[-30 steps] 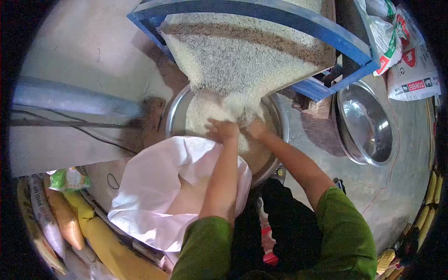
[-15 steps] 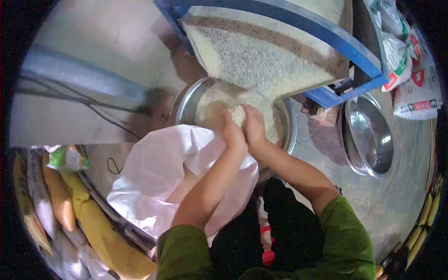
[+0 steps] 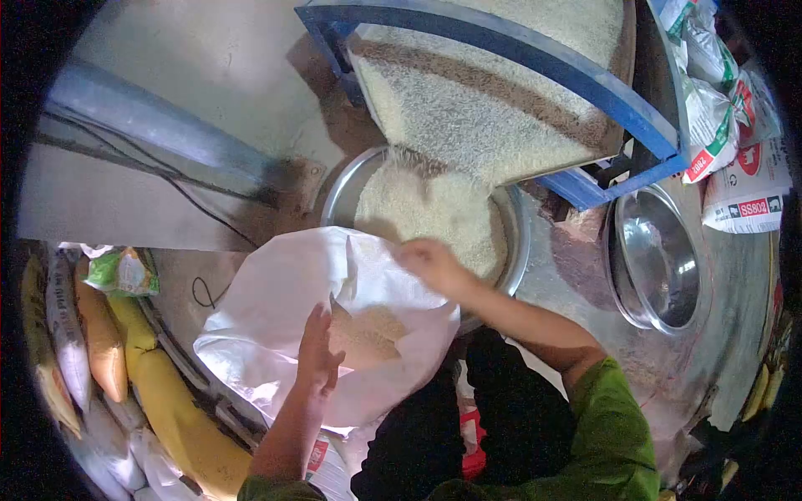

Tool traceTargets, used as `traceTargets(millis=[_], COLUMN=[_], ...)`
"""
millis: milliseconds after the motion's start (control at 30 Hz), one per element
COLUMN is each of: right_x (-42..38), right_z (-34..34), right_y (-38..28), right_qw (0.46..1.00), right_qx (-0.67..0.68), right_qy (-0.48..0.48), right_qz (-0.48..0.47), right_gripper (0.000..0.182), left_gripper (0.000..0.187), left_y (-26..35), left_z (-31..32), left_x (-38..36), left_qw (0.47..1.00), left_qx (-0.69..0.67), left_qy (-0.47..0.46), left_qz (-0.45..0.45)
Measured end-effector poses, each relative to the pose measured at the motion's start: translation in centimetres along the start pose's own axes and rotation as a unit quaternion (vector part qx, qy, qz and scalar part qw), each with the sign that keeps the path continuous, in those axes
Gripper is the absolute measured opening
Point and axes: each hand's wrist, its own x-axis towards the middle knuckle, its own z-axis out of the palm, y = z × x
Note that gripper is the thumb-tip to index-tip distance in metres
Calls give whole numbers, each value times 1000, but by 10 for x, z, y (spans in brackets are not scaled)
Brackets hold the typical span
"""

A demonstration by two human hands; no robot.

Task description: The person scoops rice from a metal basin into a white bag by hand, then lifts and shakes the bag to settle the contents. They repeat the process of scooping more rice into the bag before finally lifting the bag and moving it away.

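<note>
A large metal basin (image 3: pixel 518 242) holds a heap of pale grain (image 3: pixel 434 213), and more grain falls into it from the sloping tray (image 3: pixel 468 104) above. In front of the basin stands an open white sack (image 3: pixel 276 275) with grain inside (image 3: pixel 372 334). My left hand (image 3: pixel 319 351) is at the sack's mouth, fingers apart, holding nothing. Between the sack's far edge and the basin is my right hand (image 3: pixel 430 263); its fingers are curled and blurred, and what they hold, if anything, is hidden.
Two stacked metal basins (image 3: pixel 664 259) sit on the floor at the right. Printed bags (image 3: pixel 752 179) stand at the upper right. Filled sacks (image 3: pixel 171 401) lie at the lower left. A blue frame (image 3: pixel 535 50) surrounds the tray, and a dark cable (image 3: pixel 196 196) runs at the left.
My hands, earlier cupped together with grain over the basin, are now apart. The left has moved down to the sack and opened; the right has moved back toward the sack's edge.
</note>
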Motion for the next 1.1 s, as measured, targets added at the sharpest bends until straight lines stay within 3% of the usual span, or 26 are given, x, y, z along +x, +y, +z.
traceTargets(millis=[33, 100, 167, 233, 267, 300, 333, 367, 433, 467, 500, 533, 567, 600, 633, 667, 700, 767, 800, 833, 900, 1033, 1067, 1100], right_x=[7, 24, 33, 40, 40, 38, 35, 31, 27, 29, 31, 31, 30, 29, 31, 37, 39, 40, 44, 43, 34, 14, 11, 6], right_z=[-15, -46, -73, -86, -84, -80, -76, -73, -71, -70, -69, -65, -60, -53, -45, -34, -29, -20, -20, -21, -23, -11, -6, 4], right_y=[20, 49, 90, 153, 160, 166, 170, 166, 150, 146, 145, 143, 138, 131, 126, 143, 141, 129, 122, 107, 64, -18, -19, -25], right_qw=[996, 988, 976, 890, 889, 864, 816, 816, 885, 885, 922, 939, 939, 947, 947, 951, 951, 946, 937, 936, 939, 923, 949, 957], right_qx=[-13, -87, -157, -436, -437, -448, -448, -449, -374, -376, -260, -138, -139, -56, 29, 143, 142, 194, 204, 207, 202, 289, 188, 168], right_qy=[66, 120, 130, 110, 111, 226, 335, 334, 276, 274, 283, 286, 285, 268, 248, 246, 247, 252, 278, 280, 279, 243, 224, 196], right_qz=[-51, 39, 81, 78, 80, -34, -147, -145, -25, -26, 52, 131, 132, 167, 200, 120, 121, 65, 60, 57, 28, -76, -118, -129], right_gripper=[20, 26, 28, 33, 33, 33, 34, 34, 35, 35, 33, 31, 31, 30, 29, 30, 30, 28, 28, 28, 26, 25, 25, 22], left_gripper=[50, 47, 44, 46, 46, 46, 47, 48, 49, 50, 50, 50, 50, 50, 49, 48, 48, 41, 40, 40, 44, 42, 40, 39], left_y=[7, 6, -7, -26, -48, -72, -84, -92, -92, -94, -113, -145, -161, -146, -117, -101, -119, -171, -104, -94, -85, -10, -7, -6], left_z=[11, 34, 84, 140, 169, 195, 220, 235, 232, 231, 234, 237, 239, 237, 233, 230, 229, 227, 221, 222, 219, 190, 174, 157], left_x=[1, 25, 41, 45, 65, 90, 106, 119, 138, 145, 168, 198, 213, 198, 168, 151, 176, 246, 171, 165, 159, 64, 58, 54], left_qw=[997, 950, 938, 935, 931, 903, 881, 839, 821, 800, 802, 883, 940, 940, 970, 989, 989, 981, 977, 977, 981, 965, 952, 935], left_qx=[28, 135, 97, 82, 179, 272, 384, 487, 524, 561, 559, 421, 272, 269, 178, 87, 87, -148, -214, -211, -147, -231, -262, -290], left_qy=[-68, -248, -323, -327, -238, -143, -47, 50, 61, 74, 74, 68, 61, 63, 55, 45, 44, -32, -25, -26, -3, -28, -78, -130], left_qz=[32, 131, 85, 110, 209, 302, 273, 238, 218, 198, 196, 198, 196, 198, 156, 112, 111, 119, 9, 13, 130, 123, 139, 156])
